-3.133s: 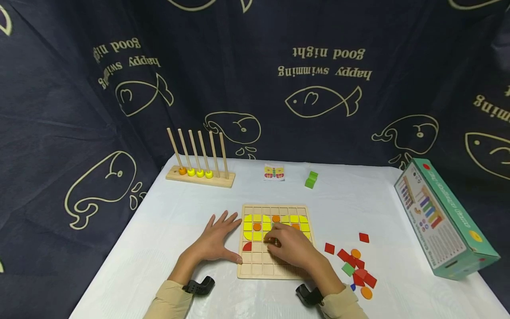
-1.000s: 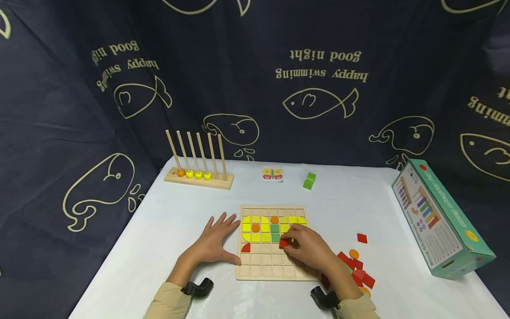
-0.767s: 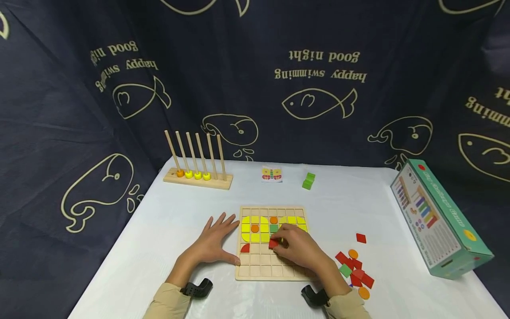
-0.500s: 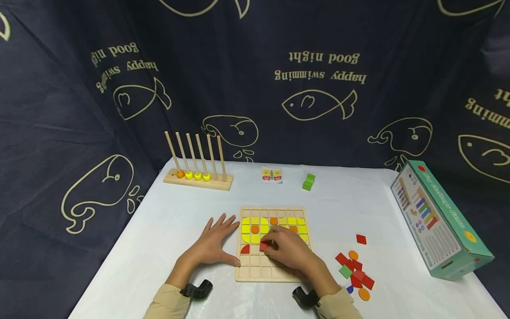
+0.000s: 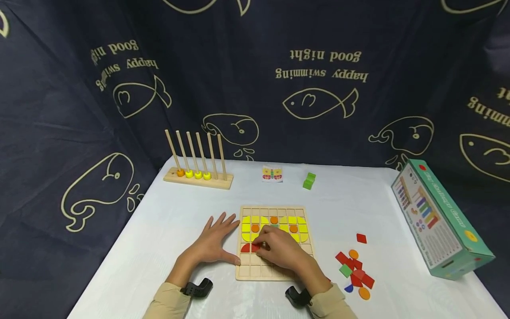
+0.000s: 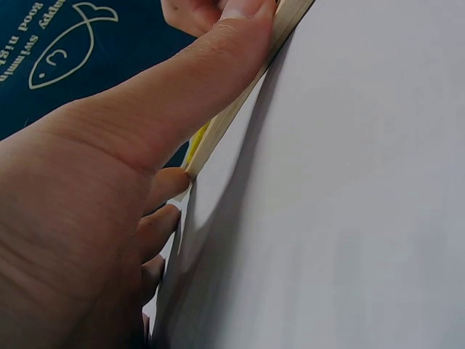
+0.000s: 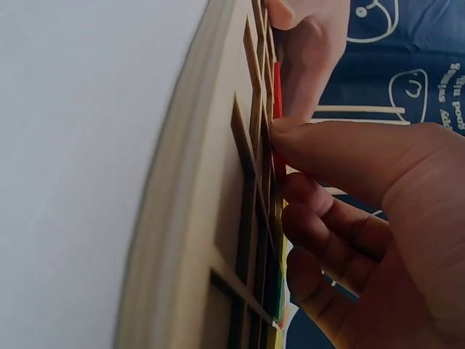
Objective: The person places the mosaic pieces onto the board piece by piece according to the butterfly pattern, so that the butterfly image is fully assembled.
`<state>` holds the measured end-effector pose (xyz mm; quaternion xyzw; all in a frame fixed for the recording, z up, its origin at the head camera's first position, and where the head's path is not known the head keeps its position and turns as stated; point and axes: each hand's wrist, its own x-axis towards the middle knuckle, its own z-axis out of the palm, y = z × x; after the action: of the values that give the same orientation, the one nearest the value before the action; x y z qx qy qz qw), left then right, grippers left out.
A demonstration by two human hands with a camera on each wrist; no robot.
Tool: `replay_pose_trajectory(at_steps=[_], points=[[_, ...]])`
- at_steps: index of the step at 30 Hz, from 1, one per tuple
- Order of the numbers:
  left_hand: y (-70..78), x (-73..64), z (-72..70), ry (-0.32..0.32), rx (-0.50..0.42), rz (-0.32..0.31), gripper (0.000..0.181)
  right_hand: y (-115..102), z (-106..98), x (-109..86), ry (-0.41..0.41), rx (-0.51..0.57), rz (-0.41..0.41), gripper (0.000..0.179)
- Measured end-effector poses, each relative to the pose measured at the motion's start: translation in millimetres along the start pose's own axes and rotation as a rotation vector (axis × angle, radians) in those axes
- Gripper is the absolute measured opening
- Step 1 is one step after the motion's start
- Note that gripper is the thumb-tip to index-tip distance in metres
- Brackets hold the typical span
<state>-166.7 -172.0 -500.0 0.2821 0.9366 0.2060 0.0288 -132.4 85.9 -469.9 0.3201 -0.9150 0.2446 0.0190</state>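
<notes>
A square wooden grid board (image 5: 255, 271) lies on the white table with yellow, orange and green tiles in its cells. My right hand (image 5: 281, 248) pinches a red tile (image 5: 255, 248) between thumb and fingertips, low over the grid, just right of a red quarter-circle tile (image 5: 245, 249). In the right wrist view the red tile (image 7: 278, 161) is at the board surface; whether it is fully seated I cannot tell. My left hand (image 5: 213, 241) lies spread flat left of the board, its thumb touching the edge; the left wrist view shows the thumb (image 6: 211, 62) against the board's side.
Loose red, orange, green and blue tiles (image 5: 356, 270) are scattered right of the board. Behind it are a butterfly pattern card (image 5: 272, 174), green blocks (image 5: 309, 180) and a peg rack (image 5: 199, 178) with beads. A green toy box (image 5: 442, 221) stands at the right.
My right hand has carried the red tile leftward across the board to beside the red quarter-circle. A red square that lay right of the board is gone from there. The left hand stays put.
</notes>
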Motion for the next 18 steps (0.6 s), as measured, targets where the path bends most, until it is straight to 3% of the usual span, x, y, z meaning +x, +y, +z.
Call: replay_pose_trajectory(at_steps=[9,18], points=[[1.0,-0.1,-1.1,-0.010,-0.009,-0.003,0.121,3,-2,-4.9,0.009,0.018,0.050,0.013],[0.0,0.0,-0.8,0.009,-0.018,0.012,0.122,19,-19,-24.5,0.034,-0.008,0.137,0.007]])
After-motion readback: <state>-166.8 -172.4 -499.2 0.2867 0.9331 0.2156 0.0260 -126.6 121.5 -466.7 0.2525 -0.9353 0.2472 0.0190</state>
